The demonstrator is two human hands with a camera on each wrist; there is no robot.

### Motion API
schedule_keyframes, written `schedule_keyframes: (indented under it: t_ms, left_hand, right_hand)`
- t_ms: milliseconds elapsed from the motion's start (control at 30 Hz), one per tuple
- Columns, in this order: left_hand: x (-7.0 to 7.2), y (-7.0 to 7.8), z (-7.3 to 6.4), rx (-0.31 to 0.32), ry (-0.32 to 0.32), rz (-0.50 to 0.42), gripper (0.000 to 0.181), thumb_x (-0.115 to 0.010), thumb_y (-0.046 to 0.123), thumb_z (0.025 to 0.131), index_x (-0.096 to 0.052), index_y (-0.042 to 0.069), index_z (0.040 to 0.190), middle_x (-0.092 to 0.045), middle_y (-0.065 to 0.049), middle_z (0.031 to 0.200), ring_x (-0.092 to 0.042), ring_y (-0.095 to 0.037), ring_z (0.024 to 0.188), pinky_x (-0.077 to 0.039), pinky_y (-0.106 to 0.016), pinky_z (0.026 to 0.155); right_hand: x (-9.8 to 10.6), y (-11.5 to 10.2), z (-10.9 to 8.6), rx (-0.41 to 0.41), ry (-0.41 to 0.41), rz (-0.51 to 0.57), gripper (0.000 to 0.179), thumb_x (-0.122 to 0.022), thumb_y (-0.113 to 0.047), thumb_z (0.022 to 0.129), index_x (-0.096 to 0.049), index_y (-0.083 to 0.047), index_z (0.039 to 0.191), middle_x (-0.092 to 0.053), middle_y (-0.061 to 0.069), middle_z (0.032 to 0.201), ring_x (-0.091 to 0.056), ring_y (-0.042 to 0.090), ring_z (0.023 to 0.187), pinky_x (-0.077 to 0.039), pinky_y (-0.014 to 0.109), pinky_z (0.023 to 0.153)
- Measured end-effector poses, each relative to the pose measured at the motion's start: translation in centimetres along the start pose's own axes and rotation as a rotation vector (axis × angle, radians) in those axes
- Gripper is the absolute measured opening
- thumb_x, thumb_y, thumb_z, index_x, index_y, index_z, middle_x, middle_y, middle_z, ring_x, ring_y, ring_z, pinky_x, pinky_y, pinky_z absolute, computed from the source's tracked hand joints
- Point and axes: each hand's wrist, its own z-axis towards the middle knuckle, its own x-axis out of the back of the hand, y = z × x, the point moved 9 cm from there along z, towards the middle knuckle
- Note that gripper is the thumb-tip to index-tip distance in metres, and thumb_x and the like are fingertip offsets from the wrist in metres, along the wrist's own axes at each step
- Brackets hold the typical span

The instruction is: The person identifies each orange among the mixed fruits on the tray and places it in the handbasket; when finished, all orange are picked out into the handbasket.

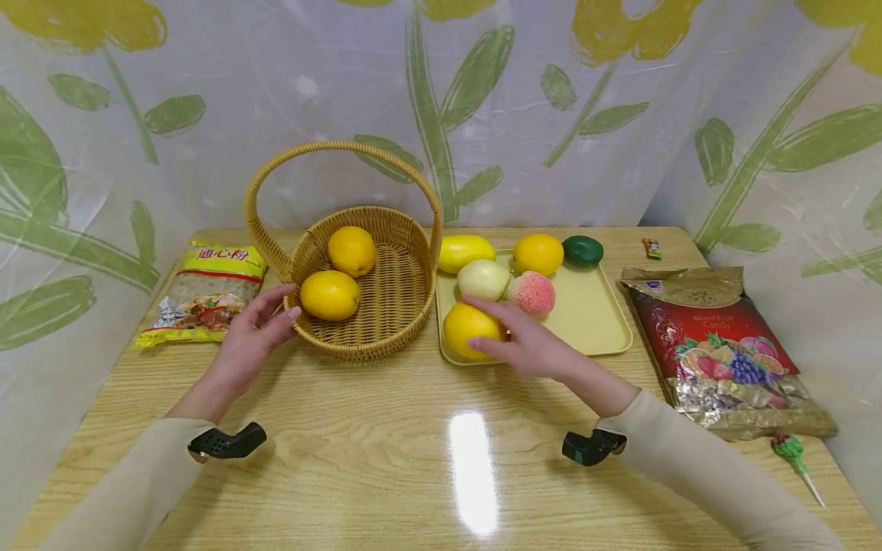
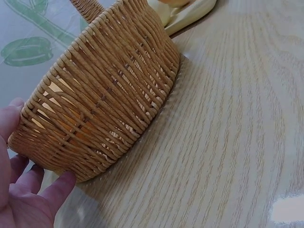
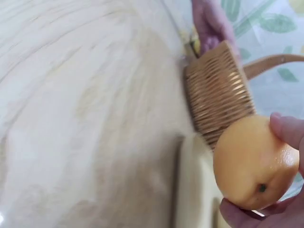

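My left hand grips the near left rim of a round wicker basket, thumb at the rim and fingers along its outer side. Inside lie an orange and a yellow oval fruit. With thumb and fingers, my right hand holds another orange over the near left corner of a yellow tray. Close behind it on the tray are a pale green fruit and a pink peach.
Farther back at the tray are a long yellow fruit, an orange and a dark green fruit. A pasta bag lies left. A candy bag, a lollipop and a small wrapped candy lie right.
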Motion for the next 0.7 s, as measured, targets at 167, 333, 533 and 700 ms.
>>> schedule_keyframes:
  t_ms: [167,333,533,700]
  left_hand:
    - [-0.1,-0.1,0.0,0.003,-0.003,-0.006,0.061,-0.058,0.03,0.1,-0.033,0.012,0.153,-0.019,-0.018,0.16,-0.028,-0.034,0.142,-0.051,-0.015,0.086]
    - [-0.2,-0.1,0.0,0.004,-0.009,-0.009,0.061,-0.058,0.03,0.1,-0.033,0.012,0.153,-0.018,-0.017,0.16,-0.026,-0.033,0.143,-0.05,-0.016,0.088]
    - [-0.2,0.2,-0.1,-0.008,-0.006,-0.022,0.061,-0.058,0.029,0.1,-0.033,0.01,0.152,-0.019,-0.018,0.16,-0.027,-0.032,0.143,-0.051,-0.016,0.088]
    - [-0.1,0.4,-0.2,-0.009,-0.003,-0.012,0.06,-0.058,0.029,0.1,-0.034,0.011,0.152,-0.02,-0.019,0.159,-0.031,-0.03,0.141,-0.051,-0.016,0.088]
  right_hand:
    - [1.8,-2.3,0.3,0.006,0.036,-0.036,0.062,-0.068,-0.033,0.094,-0.042,-0.027,0.15,-0.052,0.007,0.123,-0.048,0.022,0.098,-0.047,0.037,0.077]
    - [4.3,-5.1,0.5,0.016,0.127,-0.034,0.062,-0.069,-0.035,0.093,-0.042,-0.031,0.149,-0.051,0.008,0.128,-0.048,0.023,0.102,-0.049,0.04,0.079]
    - [7.2,-7.9,1.5,0.048,0.196,0.087,0.061,-0.067,-0.029,0.095,-0.04,-0.03,0.15,-0.047,0.003,0.139,-0.052,0.021,0.108,-0.051,0.037,0.087]
    - [8.5,-9.0,2.4,0.072,0.217,0.216,0.059,-0.064,-0.028,0.097,-0.038,-0.031,0.15,-0.047,-0.001,0.141,-0.057,0.02,0.107,-0.053,0.034,0.089]
